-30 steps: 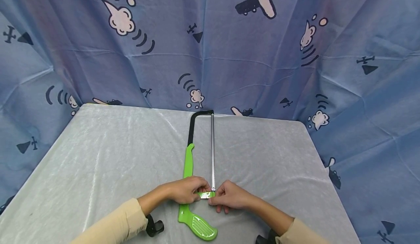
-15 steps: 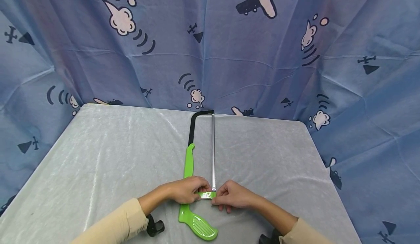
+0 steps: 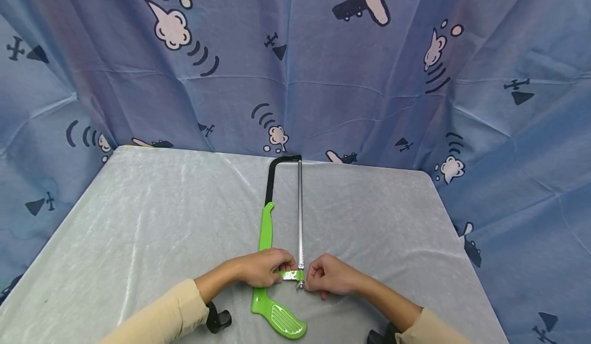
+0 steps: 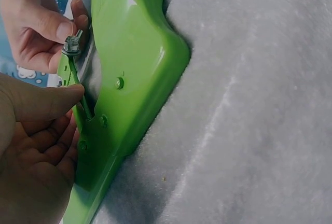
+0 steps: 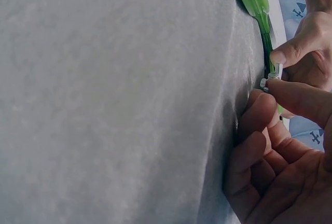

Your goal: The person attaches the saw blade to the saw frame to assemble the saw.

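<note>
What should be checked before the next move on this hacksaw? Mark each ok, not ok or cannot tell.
1. Left hand pinching the green bracket: ok.
2. Right hand positioned at the wing nut: ok, right beside it.
3. Right fingers firmly gripping that nut: cannot tell.
4. Blade spanning from the black frame to the bracket end: ok.
5. Blade tension: cannot tell.

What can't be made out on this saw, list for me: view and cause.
Head view: part of the green frame, covered by the left grip.
Head view: teeth on the blade, too small to tell.
Left wrist view: end of the handle, cut off by the top edge.
Right wrist view: whether the right grip pinches the wing nut, which it partly covers.
</note>
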The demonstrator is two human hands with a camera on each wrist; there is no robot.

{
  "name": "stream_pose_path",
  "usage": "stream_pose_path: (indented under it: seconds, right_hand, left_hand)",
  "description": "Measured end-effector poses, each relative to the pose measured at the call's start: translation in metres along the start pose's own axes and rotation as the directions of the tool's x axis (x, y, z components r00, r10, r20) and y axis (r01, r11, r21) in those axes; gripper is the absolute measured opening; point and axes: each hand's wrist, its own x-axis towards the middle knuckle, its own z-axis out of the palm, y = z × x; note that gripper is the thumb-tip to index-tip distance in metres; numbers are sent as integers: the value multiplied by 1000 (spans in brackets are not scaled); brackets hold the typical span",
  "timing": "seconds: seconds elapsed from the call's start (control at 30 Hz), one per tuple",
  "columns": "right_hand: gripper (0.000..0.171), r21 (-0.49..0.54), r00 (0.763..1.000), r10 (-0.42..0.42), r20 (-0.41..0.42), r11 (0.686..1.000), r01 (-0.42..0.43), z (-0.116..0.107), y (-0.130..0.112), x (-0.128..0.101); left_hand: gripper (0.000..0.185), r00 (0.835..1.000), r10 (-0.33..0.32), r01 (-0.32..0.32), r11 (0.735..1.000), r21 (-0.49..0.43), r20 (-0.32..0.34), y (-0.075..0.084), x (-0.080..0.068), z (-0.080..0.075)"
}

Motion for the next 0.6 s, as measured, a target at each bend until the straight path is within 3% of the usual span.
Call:
stream_pose_path:
  seconds: [0.6]
  right_hand:
    - [14,-13,1000,3,2,1000,-3,2,-4,1]
  left_hand:
    - [27,1000,-16,16,1000,5,-3,-2,2,2]
